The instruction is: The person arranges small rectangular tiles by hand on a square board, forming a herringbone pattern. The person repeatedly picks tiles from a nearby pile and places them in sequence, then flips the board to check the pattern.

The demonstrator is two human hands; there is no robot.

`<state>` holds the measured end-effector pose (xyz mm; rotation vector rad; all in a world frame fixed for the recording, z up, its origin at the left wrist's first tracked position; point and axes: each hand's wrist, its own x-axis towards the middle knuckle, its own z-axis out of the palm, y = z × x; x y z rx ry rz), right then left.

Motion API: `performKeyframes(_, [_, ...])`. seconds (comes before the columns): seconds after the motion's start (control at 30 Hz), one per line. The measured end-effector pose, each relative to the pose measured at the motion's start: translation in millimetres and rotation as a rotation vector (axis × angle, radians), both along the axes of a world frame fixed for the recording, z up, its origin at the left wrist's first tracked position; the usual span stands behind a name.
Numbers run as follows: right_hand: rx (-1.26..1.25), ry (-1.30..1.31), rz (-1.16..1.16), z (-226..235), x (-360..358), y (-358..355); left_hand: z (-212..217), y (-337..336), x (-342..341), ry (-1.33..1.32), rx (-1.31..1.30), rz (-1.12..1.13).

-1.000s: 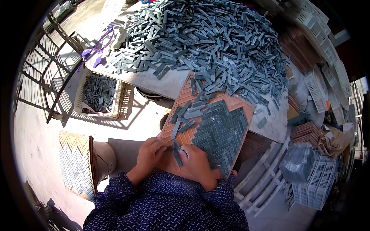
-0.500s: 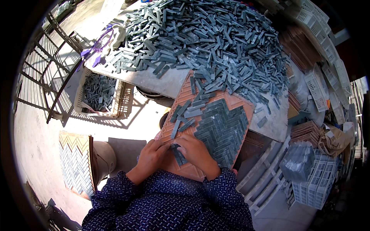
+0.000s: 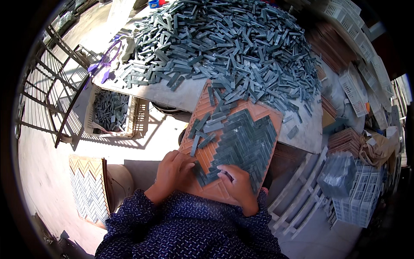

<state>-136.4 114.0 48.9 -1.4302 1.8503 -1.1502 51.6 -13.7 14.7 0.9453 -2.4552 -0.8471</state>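
Observation:
A terracotta-coloured grooved board (image 3: 207,193) lies tilted before me, its far end on the table beside the tile pile. Dark green-grey strip tiles (image 3: 246,144) fill much of its right side in a herringbone pattern. My left hand (image 3: 172,172) is closed at the board's left edge, fingertips beside the lower left tiles (image 3: 200,173); what it holds, if anything, is hidden. Over the lower part of the pattern my right hand (image 3: 238,185) is closed in a pinch, with something dark between thumb and finger that I cannot make out. Several loose tiles (image 3: 212,126) lie on the board's upper left.
A large heap of strip tiles (image 3: 228,47) covers the table (image 3: 172,96). To the left stand a crate of tile pieces (image 3: 89,114), a metal rack (image 3: 56,90) and a patterned board (image 3: 88,190). White crates (image 3: 353,198) and stacked brown boards (image 3: 345,144) are at right.
My right hand has moved right and slightly down, away from my left hand, uncovering the lower left tiles. The left hand stays at the board's left edge.

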Motion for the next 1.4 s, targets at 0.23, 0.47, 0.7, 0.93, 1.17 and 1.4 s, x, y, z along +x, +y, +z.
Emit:
performKeyframes(0.23, [-0.070, 0.034, -0.014, 1.4, -2.3, 8.6, 7.6, -17.1, -34.9, -0.119, 0.128, 0.126])
performKeyframes(0.47, [-0.058, 0.006, -0.046, 0.1, -8.5, 16.3, 7.4, -11.9, 6.2, -0.051, -0.002, 0.012])
performKeyframes(0.7, [-0.077, -0.009, -0.035, -7.4, -10.4, 17.2, 2.1, 2.8, 16.0, -0.035, 0.040, 0.129])
performKeyframes(0.93, [-0.071, -0.002, -0.037, -8.7, -9.7, 17.9, -8.7, 5.8, 4.4, 0.059, -0.008, 0.148])
performKeyframes(1.17, [-0.113, 0.126, 0.057, -3.1, -5.9, -7.2, 2.9, -3.9, -7.1, 0.025, -0.030, 0.072])
performKeyframes(1.4, [-0.221, 0.461, 0.185, -20.3, -9.4, -85.4, 14.4, -23.7, -35.8, 0.149, -0.001, 0.148])
